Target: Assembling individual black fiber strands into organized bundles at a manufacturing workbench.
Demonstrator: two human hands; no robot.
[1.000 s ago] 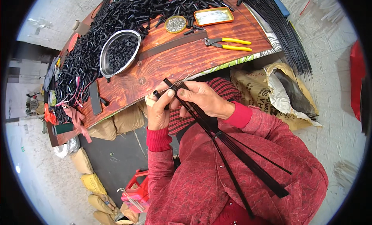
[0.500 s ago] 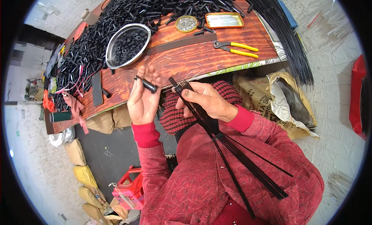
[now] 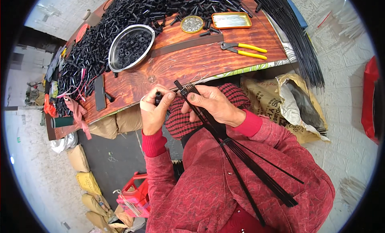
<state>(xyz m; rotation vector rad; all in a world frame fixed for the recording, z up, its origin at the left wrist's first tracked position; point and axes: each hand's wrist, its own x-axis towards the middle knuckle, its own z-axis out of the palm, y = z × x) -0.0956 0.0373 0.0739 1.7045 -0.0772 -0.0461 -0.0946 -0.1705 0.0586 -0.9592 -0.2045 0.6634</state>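
Note:
My left hand [image 3: 153, 114] is closed round a short black plastic tube [image 3: 159, 96], whose hollow end faces up between the curled fingers. Its thumb and fingertip meet beside the top of a bundle of long thin black rods [image 3: 256, 170]; whether they pinch anything fine there is hard to make out. My right hand [image 3: 216, 106] grips that bundle near its upper end, thumb on top. A black sleeve [image 3: 179, 87] sits on one rod at the top, and thin ends fan out beside it. Lower down, a dark tie [image 3: 225, 142] gathers the rods, which spread across my lap and jacket.
On the wooden table [image 3: 188, 66] are a heap of black plastic tubes [image 3: 84, 60], a metal bowl [image 3: 150, 31] of small black parts, yellow-handled pliers [image 3: 250, 50], a dish of metal bits [image 3: 192, 24], a tray of pins [image 3: 231, 20] and a phone [image 3: 100, 92]. An open sack [image 3: 262, 90] stands right.
My left hand has turned and closed its fingers round the black tube, which lay across the open fingers before. It has come closer to the rods. My right hand holds nearly still.

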